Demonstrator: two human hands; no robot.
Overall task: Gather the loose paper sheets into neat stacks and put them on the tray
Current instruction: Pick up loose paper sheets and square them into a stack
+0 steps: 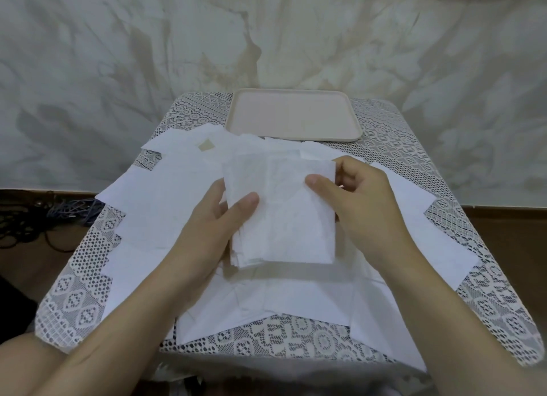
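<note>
Head view: we see the left hand [211, 218] and right hand [359, 201] each pinching a side of a small stack of white paper sheets [281, 212], thumbs on top, held above the loose white sheets [154, 218]. Those cover the lace-clothed table [488, 301] just before the beige rectangular tray [296, 138].

A lace tablecloth [488, 304] covers the table; dark cables [44, 215] lie left.

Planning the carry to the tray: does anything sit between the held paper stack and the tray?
Nothing tall does. The left hand and right hand hold the stack. Only flat loose sheets lie between it and the tray, reaching about to its near rim. The tray looks bare.
</note>
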